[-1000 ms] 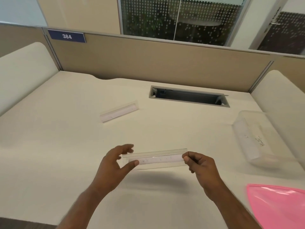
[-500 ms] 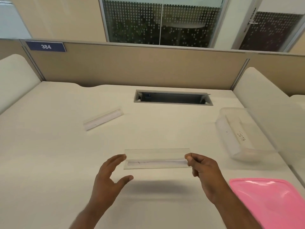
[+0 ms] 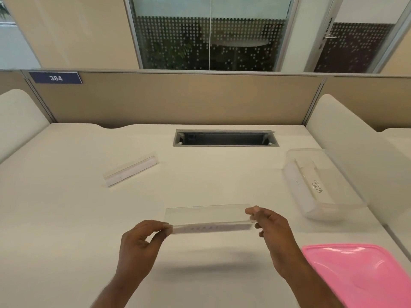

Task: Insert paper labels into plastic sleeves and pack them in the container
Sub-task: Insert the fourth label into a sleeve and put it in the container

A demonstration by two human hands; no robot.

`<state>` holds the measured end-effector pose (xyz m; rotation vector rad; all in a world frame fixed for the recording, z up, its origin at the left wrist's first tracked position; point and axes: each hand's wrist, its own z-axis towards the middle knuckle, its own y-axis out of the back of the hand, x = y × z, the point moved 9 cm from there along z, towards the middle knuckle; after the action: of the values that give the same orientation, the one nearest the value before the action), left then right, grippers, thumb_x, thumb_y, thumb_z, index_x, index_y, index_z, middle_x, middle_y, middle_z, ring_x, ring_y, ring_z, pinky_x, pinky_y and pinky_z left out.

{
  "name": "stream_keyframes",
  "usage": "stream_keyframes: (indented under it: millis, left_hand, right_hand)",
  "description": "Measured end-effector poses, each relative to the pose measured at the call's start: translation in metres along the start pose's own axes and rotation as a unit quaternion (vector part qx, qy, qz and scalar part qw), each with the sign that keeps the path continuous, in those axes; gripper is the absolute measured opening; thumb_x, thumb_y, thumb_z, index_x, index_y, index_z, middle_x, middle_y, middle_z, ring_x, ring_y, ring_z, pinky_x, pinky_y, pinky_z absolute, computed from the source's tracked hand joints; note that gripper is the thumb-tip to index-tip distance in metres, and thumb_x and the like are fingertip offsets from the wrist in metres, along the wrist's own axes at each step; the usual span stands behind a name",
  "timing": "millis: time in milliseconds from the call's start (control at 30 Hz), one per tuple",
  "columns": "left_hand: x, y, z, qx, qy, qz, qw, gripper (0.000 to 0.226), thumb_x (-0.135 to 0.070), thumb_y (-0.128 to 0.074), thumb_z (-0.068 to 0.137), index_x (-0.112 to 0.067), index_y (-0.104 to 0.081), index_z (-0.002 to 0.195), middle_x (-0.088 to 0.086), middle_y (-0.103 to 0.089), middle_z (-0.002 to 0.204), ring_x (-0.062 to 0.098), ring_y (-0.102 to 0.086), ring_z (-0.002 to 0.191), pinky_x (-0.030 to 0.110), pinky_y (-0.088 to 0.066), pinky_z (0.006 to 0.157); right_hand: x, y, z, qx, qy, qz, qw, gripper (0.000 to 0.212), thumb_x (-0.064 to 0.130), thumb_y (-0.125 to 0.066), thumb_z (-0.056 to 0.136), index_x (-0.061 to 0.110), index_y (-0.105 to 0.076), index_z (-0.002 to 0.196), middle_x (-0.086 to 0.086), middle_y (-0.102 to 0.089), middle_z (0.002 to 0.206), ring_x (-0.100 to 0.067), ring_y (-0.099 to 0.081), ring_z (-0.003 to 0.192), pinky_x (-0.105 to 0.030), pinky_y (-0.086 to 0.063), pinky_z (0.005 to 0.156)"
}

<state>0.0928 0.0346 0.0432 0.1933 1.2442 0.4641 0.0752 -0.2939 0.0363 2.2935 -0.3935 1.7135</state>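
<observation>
A cream desk (image 3: 66,218) fills the view, backed by a tan partition (image 3: 178,101) that carries a blue plate (image 3: 55,78) reading "384" in white. A pink lid (image 3: 364,276) lies at the desk's near right corner. Beyond it, at the right edge, sits a clear container (image 3: 347,203) holding filled sleeves; one label inside reads "BETA" in handwriting. A grey cable slot (image 3: 225,138) is cut into the desk's far middle. The left hand (image 3: 140,245) pinches the left end of a clear sleeve (image 3: 209,218) and the right hand (image 3: 273,230) pinches its right end, holding it level above the desk's near middle; the paper label (image 3: 211,228) inside bears faint marks too small to read. Another sleeve (image 3: 131,171) lies on the desk, far left, its marks unreadable.
</observation>
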Motion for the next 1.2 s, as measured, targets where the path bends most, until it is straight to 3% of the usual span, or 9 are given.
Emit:
stream_keyframes:
  millis: [167,300,433,633,1200]
  left_hand:
    - [0.003,-0.009,0.008,0.012,0.097,-0.063,0.993,0.029,-0.011,-0.078,0.082,-0.04,-0.077,0.077,-0.013,-0.077,0.085,-0.001,-0.068,0.082,0.011,-0.049,0.068]
    - [0.009,-0.018,0.009,0.033,0.161,-0.096,0.982,0.022,-0.014,-0.075,0.085,-0.034,-0.079,0.078,-0.01,-0.078,0.086,0.001,-0.068,0.079,0.012,-0.049,0.069]
    - [0.009,-0.025,0.008,0.047,0.198,-0.12,0.972,0.02,-0.014,-0.074,0.086,-0.031,-0.08,0.079,-0.009,-0.078,0.087,0.0,-0.07,0.083,0.013,-0.049,0.073]
    - [0.009,-0.037,0.004,0.086,0.256,-0.16,0.949,0.009,-0.018,-0.073,0.087,-0.02,-0.081,0.087,0.001,-0.079,0.092,0.012,-0.068,0.087,0.03,-0.047,0.084]
    - [-0.015,-0.043,0.006,0.107,0.259,-0.186,0.942,0.016,-0.025,-0.072,0.082,-0.016,-0.081,0.092,0.007,-0.078,0.096,0.021,-0.065,0.089,0.032,-0.048,0.089]
  right_hand:
    - [0.014,0.001,0.006,0.024,0.029,-0.016,0.999,0.031,0.026,-0.048,0.1,0.016,-0.076,0.093,0.005,-0.069,0.081,-0.009,-0.056,0.075,-0.024,-0.041,0.069]
    - [0.017,0.006,0.012,0.041,0.037,-0.028,0.998,0.021,0.015,-0.056,0.096,0.017,-0.077,0.089,0.008,-0.073,0.078,-0.007,-0.06,0.07,-0.026,-0.044,0.066]
    - [0.017,0.011,0.017,0.044,0.047,-0.019,0.998,0.016,0.006,-0.063,0.091,0.016,-0.076,0.091,0.008,-0.077,0.09,-0.004,-0.062,0.067,-0.026,-0.046,0.063]
    - [0.014,0.017,0.024,0.045,0.042,-0.009,0.998,0.017,0.003,-0.062,0.09,0.013,-0.076,0.091,0.007,-0.076,0.079,-0.002,-0.06,0.057,-0.025,-0.046,0.061]
    - [0.018,0.034,0.027,0.054,0.052,0.011,0.997,0.017,0.003,-0.064,0.089,0.014,-0.076,0.088,0.005,-0.077,0.082,-0.004,-0.061,0.058,-0.024,-0.048,0.059]
